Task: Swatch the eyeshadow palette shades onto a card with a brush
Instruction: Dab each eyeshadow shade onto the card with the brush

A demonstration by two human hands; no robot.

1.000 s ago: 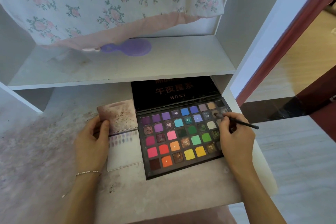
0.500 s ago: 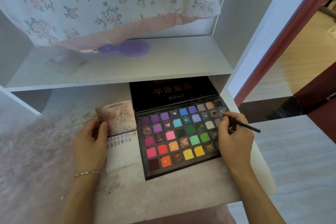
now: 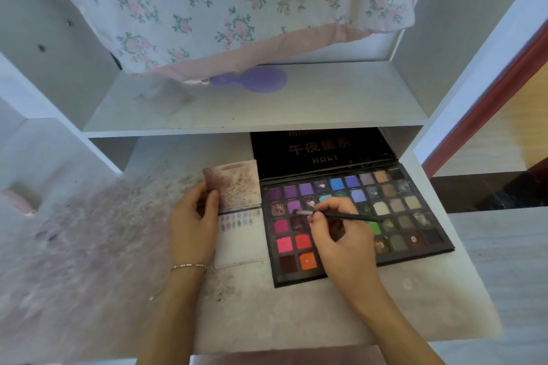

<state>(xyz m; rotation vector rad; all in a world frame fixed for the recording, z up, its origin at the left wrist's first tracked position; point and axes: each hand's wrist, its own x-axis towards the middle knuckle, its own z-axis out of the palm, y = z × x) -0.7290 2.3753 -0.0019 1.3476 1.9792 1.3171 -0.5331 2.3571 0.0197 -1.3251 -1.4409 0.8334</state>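
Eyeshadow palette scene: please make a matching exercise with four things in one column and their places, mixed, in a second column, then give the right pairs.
Things:
1. brush
2. stained card
3. purple hand mirror
4. bracelet

Places:
A. on the upper shelf
B. around the left wrist
C. pinched in the right hand over the palette
D. held by the left hand, left of the palette

Pairs: 1-C, 2-D, 3-A, 4-B

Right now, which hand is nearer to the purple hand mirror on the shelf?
Left. The left hand grips the card below the purple hand mirror; the right hand, holding the brush, is over the palette, lower and farther right.
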